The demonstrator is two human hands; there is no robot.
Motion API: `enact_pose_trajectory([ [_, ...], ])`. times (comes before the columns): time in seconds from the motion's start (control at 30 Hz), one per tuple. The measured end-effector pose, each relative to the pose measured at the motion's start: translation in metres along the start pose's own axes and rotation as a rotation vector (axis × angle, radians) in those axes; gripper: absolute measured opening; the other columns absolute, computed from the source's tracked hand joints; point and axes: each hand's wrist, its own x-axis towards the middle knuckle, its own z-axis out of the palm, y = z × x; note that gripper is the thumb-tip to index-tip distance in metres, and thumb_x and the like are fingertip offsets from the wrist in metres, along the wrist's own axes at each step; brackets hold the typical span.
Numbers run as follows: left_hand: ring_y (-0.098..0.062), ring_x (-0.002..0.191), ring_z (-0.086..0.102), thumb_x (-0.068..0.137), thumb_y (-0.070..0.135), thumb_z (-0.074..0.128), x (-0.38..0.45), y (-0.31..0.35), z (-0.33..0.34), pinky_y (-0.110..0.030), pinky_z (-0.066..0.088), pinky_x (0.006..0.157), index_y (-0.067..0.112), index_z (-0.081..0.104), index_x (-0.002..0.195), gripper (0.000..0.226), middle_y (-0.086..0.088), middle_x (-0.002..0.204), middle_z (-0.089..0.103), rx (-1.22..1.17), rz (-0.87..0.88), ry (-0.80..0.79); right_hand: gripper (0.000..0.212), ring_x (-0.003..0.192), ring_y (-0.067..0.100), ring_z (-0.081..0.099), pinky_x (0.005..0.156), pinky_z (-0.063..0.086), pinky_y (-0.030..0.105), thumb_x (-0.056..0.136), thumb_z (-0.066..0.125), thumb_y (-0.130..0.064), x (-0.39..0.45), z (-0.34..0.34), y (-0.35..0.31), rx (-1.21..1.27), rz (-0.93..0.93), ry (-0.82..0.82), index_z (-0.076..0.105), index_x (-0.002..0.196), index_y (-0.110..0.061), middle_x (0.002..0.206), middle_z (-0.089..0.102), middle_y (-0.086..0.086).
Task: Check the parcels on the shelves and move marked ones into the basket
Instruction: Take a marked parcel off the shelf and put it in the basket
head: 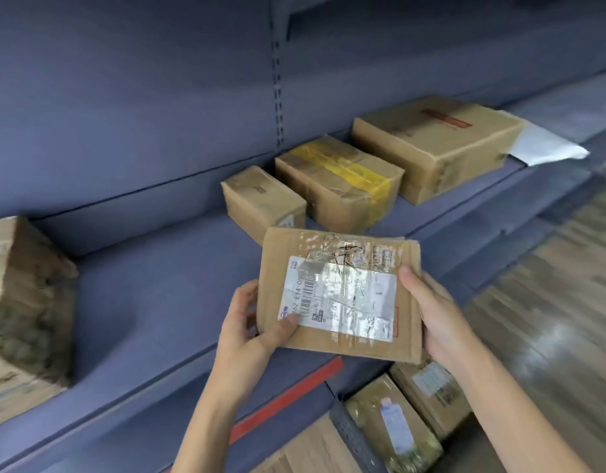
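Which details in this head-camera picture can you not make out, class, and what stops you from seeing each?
- Shipping label on the held parcel: head view, print too small and glared by tape.
- Large box at left: cut off by the frame edge and blurred.
- Basket below: cut off by the bottom edge, with the right hand and its forearm in front of its parcels.
- Left hand: fingers hidden behind the parcel.

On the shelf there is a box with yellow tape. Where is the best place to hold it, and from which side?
Probably take the yellow-taped box by its front end, which faces the aisle, coming from the front. The small box and the large box sit close along its long sides, leaving fingers little room there.
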Motion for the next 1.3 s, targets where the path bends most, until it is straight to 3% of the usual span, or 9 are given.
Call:
enact_pose_trajectory([
  [0.33,0.008,0.072,0.06,0.08,0.011,0.068,-0.001,-0.024,0.149,-0.014,0.051,0.063,0.026,0.048,0.098,0.031,0.013,0.096,0.06,0.003,-0.081,0.112,0.027,0.1,0.016,0.065,0.088,0.052,0.036,0.086,0.057,-0.006,0.011,-0.143,-0.009,-0.154,-0.002,-0.046,0.061,0.105,-0.024,0.105,0.07,0.0],
  [0.47,-0.008,0.083,0.061,0.081,0.013,0.067,-0.016,-0.05,0.224,-0.03,0.054,0.072,0.026,0.047,0.096,0.029,0.007,0.097,0.058,-0.039,-0.208,0.172,0.028,0.097,0.011,0.066,0.082,0.053,0.033,0.087,0.056,-0.008,0.021,-0.218,-0.014,-0.272,0.026,-0.082,0.062,0.105,-0.029,0.103,0.071,-0.006],
  [0.6,-0.012,0.078,0.059,0.084,0.011,0.063,-0.034,-0.07,0.27,-0.021,0.052,0.057,0.02,0.046,0.089,0.019,0.003,0.093,0.058,-0.019,-0.316,0.19,0.031,0.095,0.011,0.068,0.077,0.055,0.032,0.09,0.051,-0.002,0.03,-0.265,-0.007,-0.312,0.095,-0.045,0.064,0.103,-0.027,0.103,0.071,-0.006],
  [0.77,-0.015,0.08,0.058,0.086,0.01,0.061,-0.042,-0.105,0.285,-0.032,0.054,0.058,0.02,0.047,0.088,0.017,0.001,0.094,0.058,0.043,-0.464,0.198,0.031,0.096,0.015,0.066,0.08,0.055,0.038,0.087,0.051,0.0,0.051,-0.282,0.026,-0.456,0.196,-0.046,0.062,0.104,-0.023,0.103,0.069,-0.002],
  [1.0,-0.023,0.089,0.06,0.081,0.012,0.064,-0.03,-0.196,0.278,-0.046,0.053,0.085,0.02,0.047,0.096,0.024,-0.003,0.096,0.059,0.058,-0.768,0.147,0.022,0.09,0.018,0.065,0.07,0.05,0.033,0.083,0.055,-0.007,0.088,-0.296,0.126,-0.575,0.433,-0.045,0.063,0.09,-0.026,0.095,0.069,-0.003],
  [1.1,-0.019,0.08,0.058,0.077,0.012,0.065,-0.028,-0.243,0.281,-0.029,0.055,0.067,0.018,0.047,0.099,0.029,-0.006,0.097,0.059,0.077,-0.858,0.166,0.017,0.092,0.027,0.065,0.082,0.052,0.045,0.081,0.056,-0.007,0.108,-0.308,0.186,-0.606,0.567,-0.029,0.064,0.091,-0.018,0.102,0.069,0.009],
  [1.17,-0.023,0.087,0.059,0.074,0.013,0.064,-0.029,-0.286,0.283,-0.035,0.055,0.071,0.015,0.047,0.1,0.031,-0.011,0.106,0.058,0.081,-0.928,0.165,0.014,0.094,0.03,0.064,0.089,0.05,0.051,0.079,0.057,-0.009,0.125,-0.316,0.234,-0.631,0.645,-0.025,0.064,0.088,-0.016,0.101,0.069,0.011],
  [1.23,-0.024,0.09,0.06,0.074,0.011,0.063,-0.03,-0.331,0.287,-0.031,0.056,0.069,0.01,0.048,0.106,0.035,-0.015,0.111,0.058,0.089,-1.003,0.182,0.014,0.095,0.027,0.064,0.088,0.051,0.049,0.079,0.058,-0.012,0.142,-0.325,0.281,-0.658,0.686,-0.03,0.064,0.09,-0.018,0.099,0.068,0.007],
  [1.3,-0.017,0.076,0.057,0.081,0.003,0.06,-0.029,-0.374,0.291,-0.013,0.046,0.049,0.003,0.049,0.109,0.03,-0.012,0.098,0.06,0.089,-1.06,0.185,0.018,0.092,0.021,0.063,0.08,0.053,0.038,0.082,0.058,-0.015,0.156,-0.329,0.317,-0.729,0.702,-0.052,0.064,0.099,-0.016,0.1,0.067,0.003],
])
